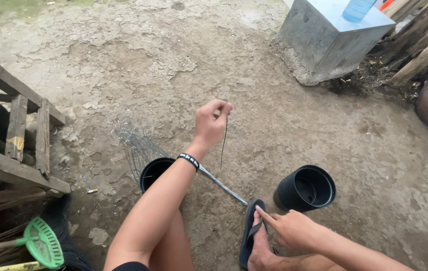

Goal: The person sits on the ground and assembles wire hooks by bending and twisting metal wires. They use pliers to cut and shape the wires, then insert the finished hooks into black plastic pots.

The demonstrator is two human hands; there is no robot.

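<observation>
left hand [211,122] raised, grip pinched shut on thin wire strand [223,143] hanging above dirt ground; right hand [292,228] empty, loosely open, at flip-flop [250,232]. mid-pull from wire bundle [141,148]; steady tension needed.

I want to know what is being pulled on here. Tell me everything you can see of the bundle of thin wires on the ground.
The bundle of thin grey metal wires lies on the cracked dirt ground. It is drawn tight into a narrow stem at the end by the foot in the dark flip-flop sandal and fans out loosely at the far end. It passes over or behind the nearer black plastic pot and under the left forearm. The raised left hand pinches one dark thin strand hanging down near it.
</observation>
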